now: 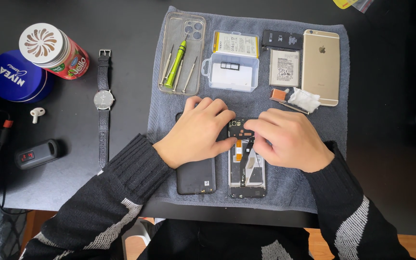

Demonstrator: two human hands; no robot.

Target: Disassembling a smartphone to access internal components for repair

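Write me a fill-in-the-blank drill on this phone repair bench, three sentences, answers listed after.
1. Both hands, left hand and right hand, rest on the opened phone, which lies on a grey ____.
2. The screwdrivers lie inside a clear phone ____.
3. The wristwatch lies to the ____ of the towel.

Answers: towel; case; left

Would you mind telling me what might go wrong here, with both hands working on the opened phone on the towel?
1. Both the left hand and right hand press on the opened phone, whose orange ribbon cable lies exposed; a slip might crease or tear it.
2. The left hand rests on the black back cover beside it, so it could nudge the cover into the phone.
3. Any tiny part dropped on the grey towel may hide in the pile.
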